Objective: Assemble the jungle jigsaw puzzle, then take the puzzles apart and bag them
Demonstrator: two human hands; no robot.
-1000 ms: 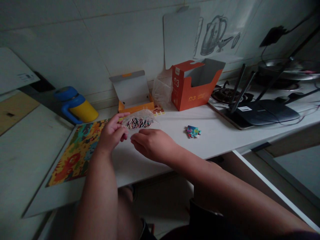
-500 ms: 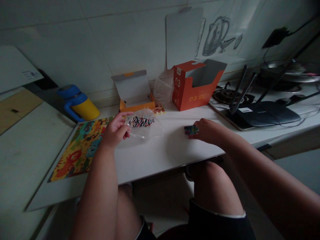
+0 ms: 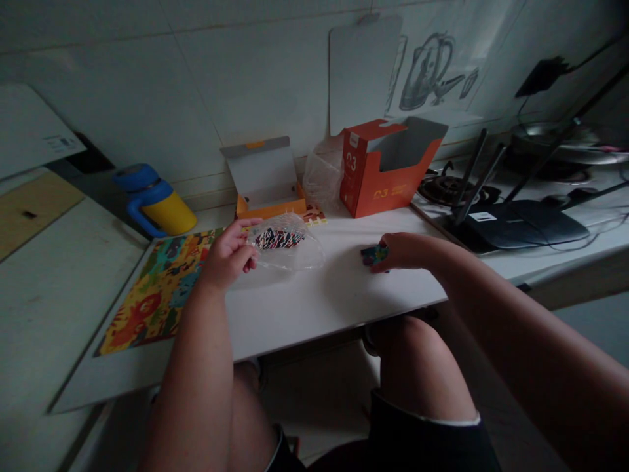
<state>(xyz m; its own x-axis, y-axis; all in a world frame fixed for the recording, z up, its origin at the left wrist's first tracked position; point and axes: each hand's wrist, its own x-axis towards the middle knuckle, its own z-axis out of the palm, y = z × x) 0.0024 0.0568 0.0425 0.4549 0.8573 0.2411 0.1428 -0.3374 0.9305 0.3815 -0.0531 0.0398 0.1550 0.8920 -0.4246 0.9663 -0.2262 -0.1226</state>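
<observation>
Blue and green pieces (image 3: 374, 255), clustered right of centre in the frame, sit in the grip of our right hand (image 3: 405, 250), its thumb on the near side and its other fingers largely hidden. At the centre of the frame, our left hand (image 3: 228, 255) pinches the edge of a clear plastic bag (image 3: 308, 257) between thumb and fingers, the remaining fingers loosely spread; dark, pale-edged pieces (image 3: 279, 239) lie inside. Both hands work over a white bench (image 3: 295, 311). Left of centre, we see a colourful animal sheet (image 3: 147, 305) beneath a yellow-and-blue jug (image 3: 170, 215). Behind the bag stands an open orange carton (image 3: 275, 211); at upper right, a larger red-orange box (image 3: 393, 187).
</observation>
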